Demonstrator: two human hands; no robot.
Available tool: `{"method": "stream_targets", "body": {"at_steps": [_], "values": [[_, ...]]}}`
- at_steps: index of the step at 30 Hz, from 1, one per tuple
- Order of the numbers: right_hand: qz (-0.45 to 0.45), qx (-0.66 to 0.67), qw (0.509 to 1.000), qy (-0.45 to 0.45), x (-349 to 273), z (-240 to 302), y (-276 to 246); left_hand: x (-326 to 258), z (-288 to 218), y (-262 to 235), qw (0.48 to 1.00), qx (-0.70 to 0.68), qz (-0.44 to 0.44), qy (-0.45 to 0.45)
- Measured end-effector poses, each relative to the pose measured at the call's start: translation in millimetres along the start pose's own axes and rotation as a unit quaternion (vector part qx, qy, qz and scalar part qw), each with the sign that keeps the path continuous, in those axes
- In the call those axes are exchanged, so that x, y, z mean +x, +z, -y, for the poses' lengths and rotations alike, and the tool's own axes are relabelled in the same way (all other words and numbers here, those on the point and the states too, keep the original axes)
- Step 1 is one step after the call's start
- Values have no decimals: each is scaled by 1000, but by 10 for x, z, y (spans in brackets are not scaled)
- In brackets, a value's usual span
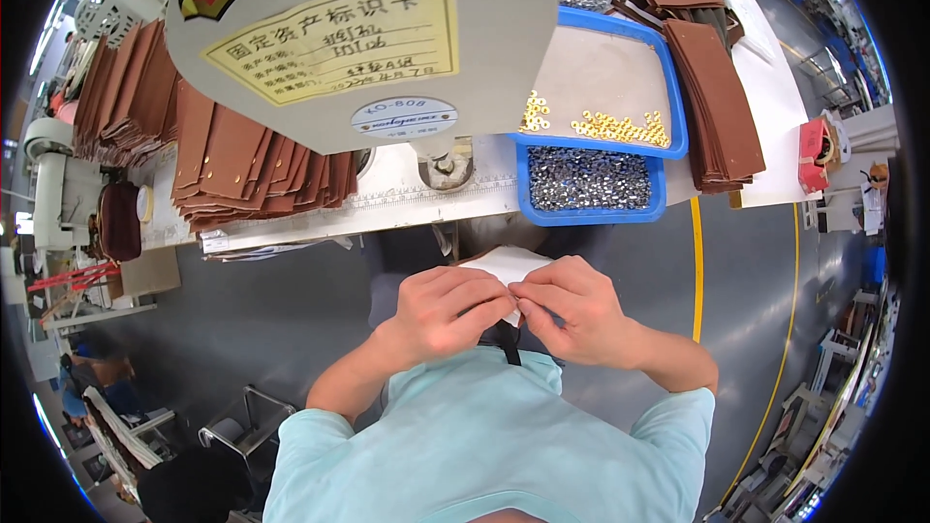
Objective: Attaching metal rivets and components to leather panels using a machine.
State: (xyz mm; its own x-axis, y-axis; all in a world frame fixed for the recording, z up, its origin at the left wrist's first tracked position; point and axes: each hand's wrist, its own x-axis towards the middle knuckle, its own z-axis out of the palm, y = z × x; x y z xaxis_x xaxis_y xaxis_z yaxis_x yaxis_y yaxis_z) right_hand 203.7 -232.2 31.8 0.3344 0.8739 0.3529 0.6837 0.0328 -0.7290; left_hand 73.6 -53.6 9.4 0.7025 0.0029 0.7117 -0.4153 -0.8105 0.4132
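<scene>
Head view: at lower centre, one thin white-faced, brown-edged flat piece (506,261) lies between the left hand (446,312) and right hand (576,310), each grip pinching its edge. It looks light, bendable, easily creased; best held by the edges. Upper right: two blue rectangular plastic trays (678,87). At least four brown leather-like stacks (712,102) flank the upper frame.

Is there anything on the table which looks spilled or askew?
No spill shows. The brown pile just left of the machine looks askew: its pieces fan out unevenly, edges out of line.
</scene>
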Motion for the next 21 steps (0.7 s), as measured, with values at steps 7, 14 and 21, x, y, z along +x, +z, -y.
{"method": "stream_targets", "body": {"at_steps": [7, 14, 21], "values": [[-33, -1, 999, -22, -11, 37, -8, 9, -87, 3, 992, -74, 11, -101], [9, -2, 996, -88, 15, -214, 16, 34, -169, -80, 961, -161, 52, -218], [-33, -62, 988, -135, -22, -254, 140, 11, -168, -26, 957, -86, 159, -228]]}}
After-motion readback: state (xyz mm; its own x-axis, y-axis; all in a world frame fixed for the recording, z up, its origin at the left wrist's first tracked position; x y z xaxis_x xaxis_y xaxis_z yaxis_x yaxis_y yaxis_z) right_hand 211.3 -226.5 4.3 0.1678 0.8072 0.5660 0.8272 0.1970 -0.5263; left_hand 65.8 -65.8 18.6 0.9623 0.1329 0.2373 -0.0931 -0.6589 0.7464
